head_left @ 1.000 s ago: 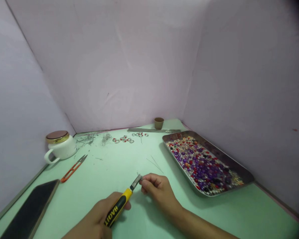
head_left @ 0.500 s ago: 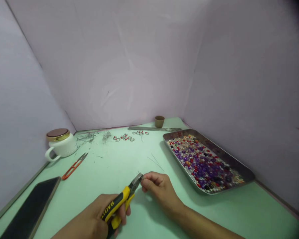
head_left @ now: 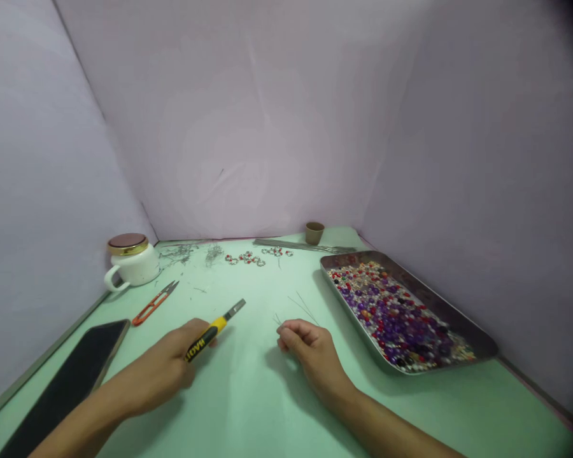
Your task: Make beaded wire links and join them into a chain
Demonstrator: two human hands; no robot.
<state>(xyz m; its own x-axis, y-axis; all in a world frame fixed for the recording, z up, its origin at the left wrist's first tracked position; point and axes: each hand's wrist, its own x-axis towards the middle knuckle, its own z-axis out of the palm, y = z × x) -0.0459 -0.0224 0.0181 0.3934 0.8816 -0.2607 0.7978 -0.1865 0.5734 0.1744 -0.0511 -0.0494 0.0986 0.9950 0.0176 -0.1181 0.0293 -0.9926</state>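
My left hand [head_left: 165,366] is closed round the yellow and black handles of a pair of pliers [head_left: 213,330], whose metal jaws point up and to the right, clear of the other hand. My right hand [head_left: 310,353] rests on the green table [head_left: 248,407] with its fingers pinched on a thin bit of wire [head_left: 277,320] that sticks out at the fingertips. Two more thin wires [head_left: 303,308] lie on the table just beyond that hand.
A metal tray [head_left: 463,321] of coloured beads stands at the right. At the left are a white lidded mug [head_left: 132,262], orange thread snips [head_left: 153,303] and a dark phone [head_left: 71,381]. Beaded rings [head_left: 246,258], wire scraps, a rod bundle [head_left: 296,245] and a brown cup [head_left: 314,233] lie by the back wall.
My left hand has drawn the pliers away to the left, off the wire piece. My right hand has stayed near the same spot, still pinching the wire.
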